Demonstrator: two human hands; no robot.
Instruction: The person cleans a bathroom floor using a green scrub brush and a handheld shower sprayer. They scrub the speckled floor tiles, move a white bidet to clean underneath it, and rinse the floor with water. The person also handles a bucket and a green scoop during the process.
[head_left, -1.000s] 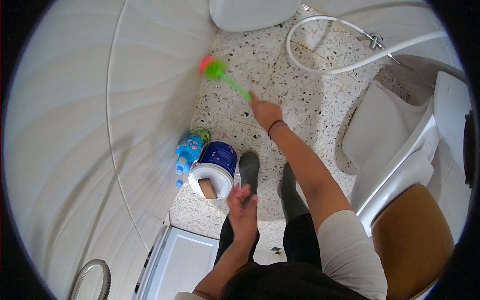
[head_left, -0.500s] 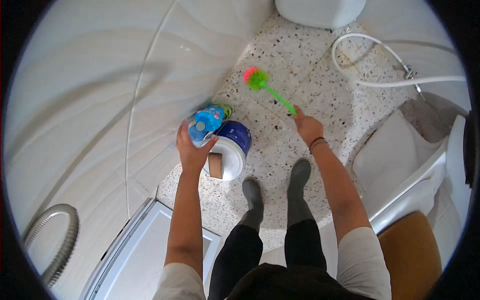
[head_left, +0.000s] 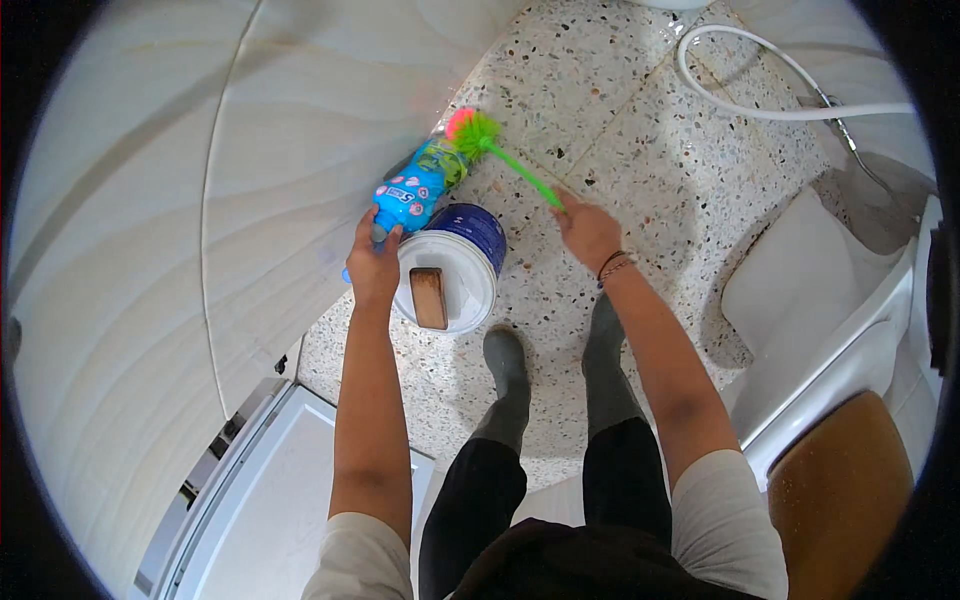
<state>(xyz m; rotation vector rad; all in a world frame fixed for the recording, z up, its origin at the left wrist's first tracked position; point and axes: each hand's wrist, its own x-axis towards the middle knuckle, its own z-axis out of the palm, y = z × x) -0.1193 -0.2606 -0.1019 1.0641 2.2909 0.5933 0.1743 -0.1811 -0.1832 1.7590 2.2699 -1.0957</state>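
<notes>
My left hand (head_left: 376, 258) is closed round the capped top of a blue plastic bottle (head_left: 407, 200), which tilts away from me beside the wall. A green-patterned container or wrapper (head_left: 440, 163), partly hidden, lies just past it. In my right hand (head_left: 592, 238) is the green handle of a round-headed toilet brush (head_left: 520, 178). Its green and pink bristles are beside the bottle's far end; whether they touch cannot be made out. Near my left wrist stands a dark blue bucket (head_left: 478, 228) with a white lid (head_left: 462, 300), and a brown wooden-looking block (head_left: 429, 298) rests on the lid.
Speckled terrazzo floor (head_left: 610, 140) runs between the pale wall (head_left: 300, 150) and a white toilet (head_left: 800, 290) at the right. A white hose (head_left: 760, 112) loops at the far right. My grey boots (head_left: 504, 355) stand beside the bucket; a white door (head_left: 280, 490) is at lower left.
My left hand has taken hold of the bottle's top and tilted it, so its side shows. The brush has moved left, its head now beside the bottle. The view has shifted.
</notes>
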